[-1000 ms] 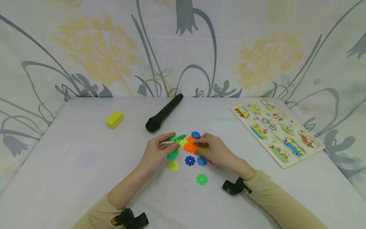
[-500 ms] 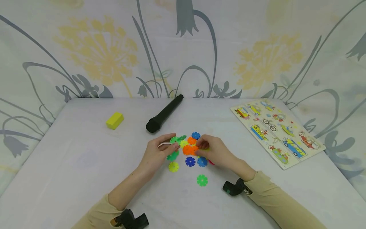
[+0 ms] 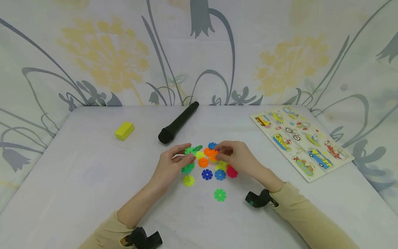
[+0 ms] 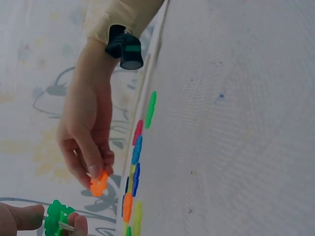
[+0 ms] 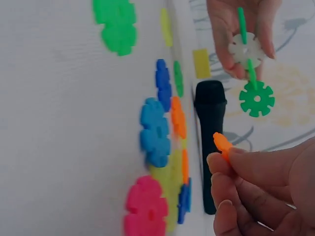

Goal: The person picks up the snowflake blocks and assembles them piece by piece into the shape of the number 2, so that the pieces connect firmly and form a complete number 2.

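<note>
My left hand (image 3: 169, 166) pinches a small joined piece of notched plastic discs: a white disc (image 5: 238, 50) with green discs (image 5: 257, 99) slotted into it. Between thumb and fingertips of my right hand (image 3: 240, 157) is a single orange notched disc (image 4: 99, 185), raised above the table and apart from the joined piece. Under and in front of the hands lie loose discs: an orange one (image 3: 203, 162), a dark blue one (image 3: 207, 174), a light blue one (image 3: 220, 175), a pink one (image 3: 231, 171), a yellow one (image 3: 188, 180) and a green one (image 3: 220, 195).
A black microphone (image 3: 178, 123) lies behind the discs. Farther left is a yellow block (image 3: 124, 130). At the right of the white-covered table (image 3: 77, 180) rests a puzzle board (image 3: 301, 143) with vehicle pictures. A flower-patterned cloth (image 3: 174, 52) hangs behind.
My right hand has picked up an orange disc from the pile and drawn slightly back to the right, uncovering the pink disc. My left hand stays in place with the joined discs.
</note>
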### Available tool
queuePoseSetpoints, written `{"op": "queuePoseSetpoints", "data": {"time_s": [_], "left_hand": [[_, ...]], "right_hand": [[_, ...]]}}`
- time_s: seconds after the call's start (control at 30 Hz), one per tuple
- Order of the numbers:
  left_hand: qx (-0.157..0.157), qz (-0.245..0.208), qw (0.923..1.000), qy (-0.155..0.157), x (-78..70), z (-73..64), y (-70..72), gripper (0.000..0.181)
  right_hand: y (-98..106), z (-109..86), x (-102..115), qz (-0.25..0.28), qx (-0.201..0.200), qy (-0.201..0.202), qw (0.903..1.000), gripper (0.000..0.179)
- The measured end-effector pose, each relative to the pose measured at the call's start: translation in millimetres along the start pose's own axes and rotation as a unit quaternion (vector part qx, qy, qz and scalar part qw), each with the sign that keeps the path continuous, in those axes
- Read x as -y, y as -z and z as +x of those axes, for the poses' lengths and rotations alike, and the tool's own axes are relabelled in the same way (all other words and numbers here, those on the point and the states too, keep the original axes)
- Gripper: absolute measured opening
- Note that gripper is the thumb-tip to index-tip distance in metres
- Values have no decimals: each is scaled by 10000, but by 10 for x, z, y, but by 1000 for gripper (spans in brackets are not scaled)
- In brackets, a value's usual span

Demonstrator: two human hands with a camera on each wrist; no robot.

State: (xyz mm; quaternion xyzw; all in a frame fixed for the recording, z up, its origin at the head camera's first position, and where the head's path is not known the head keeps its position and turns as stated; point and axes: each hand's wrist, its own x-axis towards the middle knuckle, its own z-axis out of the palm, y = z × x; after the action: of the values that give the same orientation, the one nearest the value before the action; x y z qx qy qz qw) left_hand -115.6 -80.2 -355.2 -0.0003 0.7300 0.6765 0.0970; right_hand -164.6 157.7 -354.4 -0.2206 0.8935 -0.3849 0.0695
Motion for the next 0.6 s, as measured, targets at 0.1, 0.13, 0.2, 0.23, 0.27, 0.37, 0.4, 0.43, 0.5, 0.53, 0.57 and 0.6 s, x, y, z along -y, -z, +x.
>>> {"op": "queuePoseSetpoints", "data": {"time_s": [0.1, 0.13, 0.2, 0.23, 0.27, 0.37, 0.4, 0.43, 0.5, 0.53, 0.57, 0.6], "left_hand": [[-5, 10, 10000, 15, -8, -3, -3, 43], [-8, 3, 10000, 25, -10, -4, -3, 43], [-2, -15, 10000, 44, -10, -6, -4, 43], [2, -21, 10000, 52, -10, -8, -4, 44], [11, -28, 10000, 57, -9, -10, -4, 44], [41, -35, 10000, 53, -9, -14, -4, 44], [44, -38, 10000, 44, -10, -15, -4, 44], [45, -47, 10000, 42, -11, -16, -3, 44], [48, -38, 10000, 25, -12, -15, -4, 44], [48, -33, 10000, 22, -11, -14, -5, 45], [43, -23, 10000, 21, -11, -13, -5, 45], [37, -7, 10000, 24, -10, -12, -6, 45]], "right_hand": [[81, 44, 65, 257, -56, 18, 9997, 21], [95, 57, 86, 439, -66, -43, 9990, 21], [99, 75, 113, 828, -65, -260, 9962, 20], [90, 79, 117, 989, -59, -368, 9944, 20], [78, 79, 118, 1156, -56, -492, 9921, 21], [32, 70, 104, 1399, -79, -716, 9875, 23], [20, 68, 95, 1416, -58, -692, 9875, 25], [8, 65, 89, 1448, -58, -670, 9872, 26], [-6, 59, 81, 1508, -56, -623, 9866, 28], [-11, 53, 79, 1523, -42, -606, 9865, 28], [-15, 48, 79, 1534, -27, -592, 9864, 29], [-20, 44, 80, 1540, -11, -584, 9863, 29]]}}
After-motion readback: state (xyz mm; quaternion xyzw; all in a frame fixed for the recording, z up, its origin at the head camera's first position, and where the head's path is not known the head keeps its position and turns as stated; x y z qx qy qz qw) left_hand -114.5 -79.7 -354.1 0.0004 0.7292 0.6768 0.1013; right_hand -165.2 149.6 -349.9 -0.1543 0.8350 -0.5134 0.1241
